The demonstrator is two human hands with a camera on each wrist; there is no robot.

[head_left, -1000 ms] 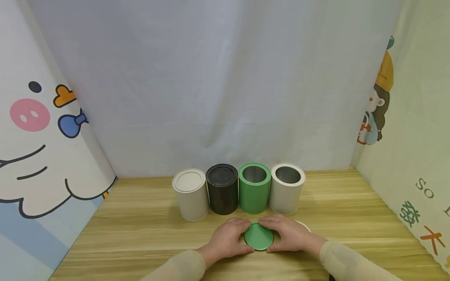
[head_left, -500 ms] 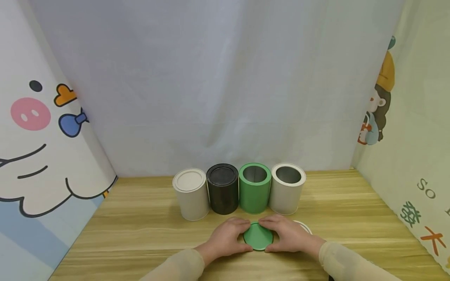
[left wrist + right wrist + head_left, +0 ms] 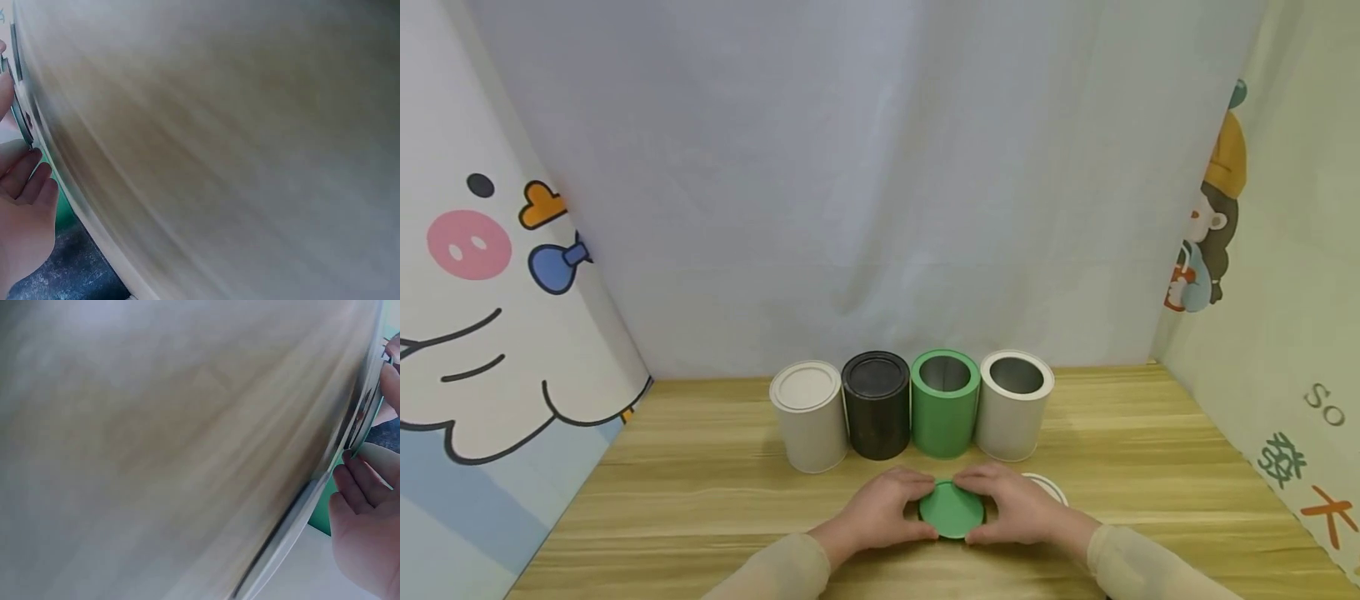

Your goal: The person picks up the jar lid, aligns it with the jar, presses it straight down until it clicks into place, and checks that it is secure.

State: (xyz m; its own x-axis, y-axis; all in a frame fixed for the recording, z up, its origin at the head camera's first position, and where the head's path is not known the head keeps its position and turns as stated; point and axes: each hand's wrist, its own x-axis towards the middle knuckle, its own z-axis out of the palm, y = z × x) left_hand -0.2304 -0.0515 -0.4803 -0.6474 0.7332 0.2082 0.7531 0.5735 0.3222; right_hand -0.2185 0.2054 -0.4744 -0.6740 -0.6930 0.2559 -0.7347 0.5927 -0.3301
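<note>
In the head view, a round green lid lies between my two hands, just in front of the row of cans. My left hand holds its left edge, fingertips at the far rim and thumb at the near rim. The right hand grips the opposite edge the same way. Both wrist views show the lid edge-on, thin and dark, close over the wooden table. Straight behind it stands an open green can. A white lid lies flat, partly hidden behind my right hand.
Left of the green can stand a black can and a white can, both with lids on. An open white can is at the right end of the row. A pale curtain hangs behind the table.
Both hands keep their hold on the green lid, which stays almost in place. The head view has shifted slightly, and a little more of the white lid shows.
</note>
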